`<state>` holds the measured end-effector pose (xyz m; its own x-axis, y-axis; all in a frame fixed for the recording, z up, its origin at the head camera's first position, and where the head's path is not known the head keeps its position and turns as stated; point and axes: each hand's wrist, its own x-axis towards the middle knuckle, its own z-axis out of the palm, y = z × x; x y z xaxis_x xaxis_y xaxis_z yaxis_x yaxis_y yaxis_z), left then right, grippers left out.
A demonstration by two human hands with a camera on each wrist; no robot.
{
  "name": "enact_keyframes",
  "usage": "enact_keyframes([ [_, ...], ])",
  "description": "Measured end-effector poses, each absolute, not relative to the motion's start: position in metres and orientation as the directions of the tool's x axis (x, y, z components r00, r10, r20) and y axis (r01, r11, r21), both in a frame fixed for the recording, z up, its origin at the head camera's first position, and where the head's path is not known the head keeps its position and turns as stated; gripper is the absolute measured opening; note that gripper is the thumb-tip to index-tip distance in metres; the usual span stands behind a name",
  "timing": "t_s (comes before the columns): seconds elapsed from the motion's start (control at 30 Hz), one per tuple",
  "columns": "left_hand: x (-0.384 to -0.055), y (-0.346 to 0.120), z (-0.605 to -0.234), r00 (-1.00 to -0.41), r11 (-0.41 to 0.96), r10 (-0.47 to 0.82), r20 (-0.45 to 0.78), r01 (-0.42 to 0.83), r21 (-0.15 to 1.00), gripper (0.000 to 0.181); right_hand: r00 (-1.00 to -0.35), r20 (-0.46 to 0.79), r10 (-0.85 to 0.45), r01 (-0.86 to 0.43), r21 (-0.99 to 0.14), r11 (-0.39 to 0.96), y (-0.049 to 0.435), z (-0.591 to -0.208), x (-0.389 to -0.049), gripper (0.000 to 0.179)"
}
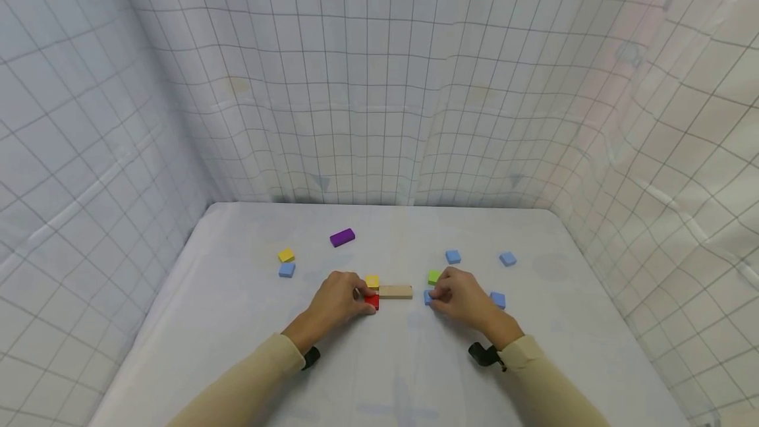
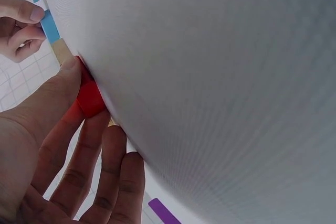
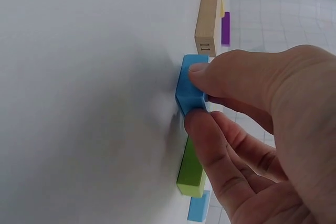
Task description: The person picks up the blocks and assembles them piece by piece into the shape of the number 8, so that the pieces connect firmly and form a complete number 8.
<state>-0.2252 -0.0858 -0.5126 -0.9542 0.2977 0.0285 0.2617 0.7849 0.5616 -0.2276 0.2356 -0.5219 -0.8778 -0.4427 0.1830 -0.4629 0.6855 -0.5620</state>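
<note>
- The red block [image 2: 90, 98] is at the fingertips of the left hand [image 1: 340, 298], pinched by thumb and fingers; the blue block [image 3: 193, 80] is pinched likewise by the right hand [image 1: 459, 295].
- Too hard a push from the left hand could shove the wooden block [image 1: 395, 292] askew, since the red block seems to butt against it.
- Uneven thumb pressure could twist the blue block, and the right hand's fingers could nudge the green block [image 1: 434, 277] just beyond them.
- The red block is glossy and plain; the blue block is small, smooth and crisp-edged. Whether either is lifted off the bench [image 1: 391, 361], I cannot tell.
- The wooden block lies between the hands, pale, with two dark marks on the end facing the right hand.
- A yellow block [image 1: 371, 281] lies just beyond the left hand's fingertips, a purple block [image 1: 342, 237] farther off.
</note>
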Motion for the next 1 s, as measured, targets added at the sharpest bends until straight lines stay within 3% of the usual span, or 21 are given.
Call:
enact_keyframes([
  [1.0,-0.226,-0.087,-0.514,-0.954,0.777,0.298,0.039,0.266,0.571,0.025,-0.87,0.229,-0.438,-0.487,-0.543,0.684,0.212,-0.526,-0.247,0.007],
])
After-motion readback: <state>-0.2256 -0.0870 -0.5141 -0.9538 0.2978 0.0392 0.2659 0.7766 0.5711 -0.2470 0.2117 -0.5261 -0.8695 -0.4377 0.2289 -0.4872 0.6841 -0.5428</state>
